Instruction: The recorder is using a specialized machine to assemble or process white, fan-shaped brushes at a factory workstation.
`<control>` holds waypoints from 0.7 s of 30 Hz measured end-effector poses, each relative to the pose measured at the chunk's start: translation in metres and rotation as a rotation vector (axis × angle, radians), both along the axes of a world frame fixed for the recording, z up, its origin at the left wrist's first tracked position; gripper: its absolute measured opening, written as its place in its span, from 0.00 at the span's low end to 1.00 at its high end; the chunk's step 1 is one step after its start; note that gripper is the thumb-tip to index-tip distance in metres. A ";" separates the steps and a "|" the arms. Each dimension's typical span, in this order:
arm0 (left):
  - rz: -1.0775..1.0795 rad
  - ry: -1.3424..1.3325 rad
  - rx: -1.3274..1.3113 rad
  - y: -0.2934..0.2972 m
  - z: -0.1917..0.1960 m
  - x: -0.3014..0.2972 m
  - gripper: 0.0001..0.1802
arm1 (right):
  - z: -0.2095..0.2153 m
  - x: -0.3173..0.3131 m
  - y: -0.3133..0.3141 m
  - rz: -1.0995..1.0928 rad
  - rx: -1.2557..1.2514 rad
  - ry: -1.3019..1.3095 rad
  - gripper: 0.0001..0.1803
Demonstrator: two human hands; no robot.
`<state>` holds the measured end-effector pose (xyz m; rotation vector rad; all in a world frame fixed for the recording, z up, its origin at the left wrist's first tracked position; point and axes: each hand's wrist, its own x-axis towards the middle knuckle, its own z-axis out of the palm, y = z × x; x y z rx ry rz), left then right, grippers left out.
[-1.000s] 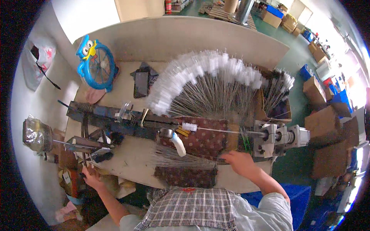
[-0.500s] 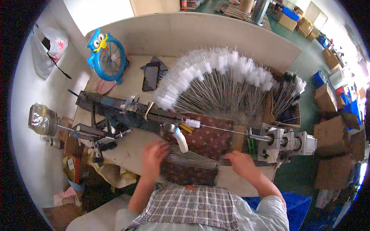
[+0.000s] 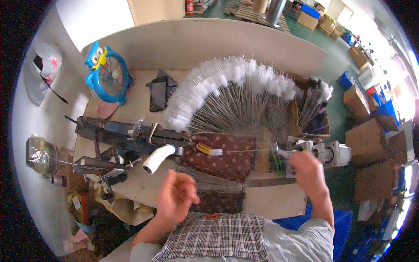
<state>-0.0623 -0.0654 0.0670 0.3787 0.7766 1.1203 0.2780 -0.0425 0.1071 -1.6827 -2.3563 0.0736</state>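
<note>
Roughly, biggest first:
- fan of finished brushes (image 3: 244,94) lies behind the machine (image 3: 131,133)
- right hand (image 3: 307,170) pinches a wire (image 3: 244,151) at the motor chuck (image 3: 325,153) — keep it taut and level
- left hand (image 3: 176,196), loosely curled, hovers above the loose wires (image 3: 205,181) — pick singly

The table (image 3: 139,102) looks like pale, matt board, worn and dusty. The machine (image 3: 131,133) across it is dark, dull metal, its handle (image 3: 158,158) wrapped in smooth white plastic. The brushes (image 3: 235,94) have thin shiny wire stems and soft white fluffy tips. A brown dotted cloth (image 3: 227,155) looks woven and matt. The blue fan (image 3: 107,72) is glossy plastic. The motor (image 3: 331,153) is grey satin metal.
</note>
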 end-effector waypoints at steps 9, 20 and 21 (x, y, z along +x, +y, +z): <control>-0.045 1.322 1.231 0.080 -0.038 0.120 0.14 | -0.021 -0.022 0.045 0.094 0.099 0.301 0.11; -0.191 2.146 1.235 0.140 -0.073 0.123 0.03 | -0.031 -0.027 0.075 0.132 -0.180 0.357 0.08; -0.124 2.239 1.179 0.153 -0.079 0.112 0.04 | -0.027 -0.029 0.077 0.161 -0.193 0.349 0.09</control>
